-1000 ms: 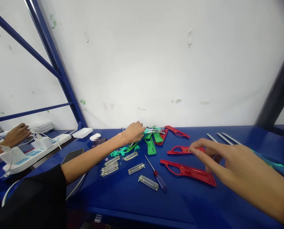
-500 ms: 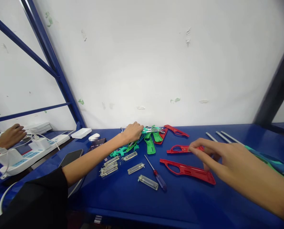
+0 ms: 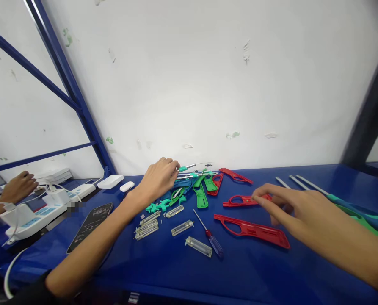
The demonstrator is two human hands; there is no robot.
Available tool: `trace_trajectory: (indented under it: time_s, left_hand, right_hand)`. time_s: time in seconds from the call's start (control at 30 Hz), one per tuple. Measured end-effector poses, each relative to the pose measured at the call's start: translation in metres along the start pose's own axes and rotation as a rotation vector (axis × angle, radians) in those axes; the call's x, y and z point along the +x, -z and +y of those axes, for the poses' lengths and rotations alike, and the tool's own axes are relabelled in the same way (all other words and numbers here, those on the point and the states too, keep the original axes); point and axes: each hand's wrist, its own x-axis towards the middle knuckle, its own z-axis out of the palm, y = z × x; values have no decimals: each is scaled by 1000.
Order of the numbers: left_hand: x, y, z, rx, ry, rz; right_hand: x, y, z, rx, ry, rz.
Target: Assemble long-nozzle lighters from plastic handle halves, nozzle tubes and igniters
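Observation:
My left hand [image 3: 161, 176] is closed around a metal lighter tube [image 3: 189, 166] with a green piece and a thin wire at its far end. It is above a pile of green and blue lighter parts [image 3: 185, 184]. My right hand [image 3: 284, 205] has thumb and forefinger pinched together over the right part of a red lighter shell half [image 3: 239, 200]; whether something small is between the fingertips is hidden. Nearer me lies a larger red shell half [image 3: 255, 231], its inside up. A screwdriver [image 3: 212, 239] and several clear fuel tanks [image 3: 198, 246] lie to its left.
Blue lighters with metal tubes [image 3: 350, 207] lie at the right, partly behind my right arm. A phone [image 3: 90, 224], a white earphone case [image 3: 127, 186] and a power strip [image 3: 45, 214] are at the left. Another person's hand [image 3: 19, 186] is at the far left.
My left hand has drawn back leftward from the pile, with a metal tube showing in its fingers. My right hand stays nearly in place. The view has shifted slightly.

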Motion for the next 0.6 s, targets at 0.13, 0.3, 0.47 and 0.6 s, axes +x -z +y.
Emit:
trace_trajectory:
  time_s: [0.13, 0.3, 0.47, 0.6]
  left_hand:
    - [-44, 30, 10, -106, 43, 12]
    - [-86, 37, 7, -396, 97, -66]
    - [-105, 26, -9, -576, 168, -136]
    - [-108, 18, -13, -658, 160, -205]
  right_hand:
    - [4, -9, -7, 79, -17, -36]
    - [7, -29, -26, 202, -40, -141]
    - [5, -46, -40, 257, -63, -275]
    - [7, -52, -47, 260, -20, -303]
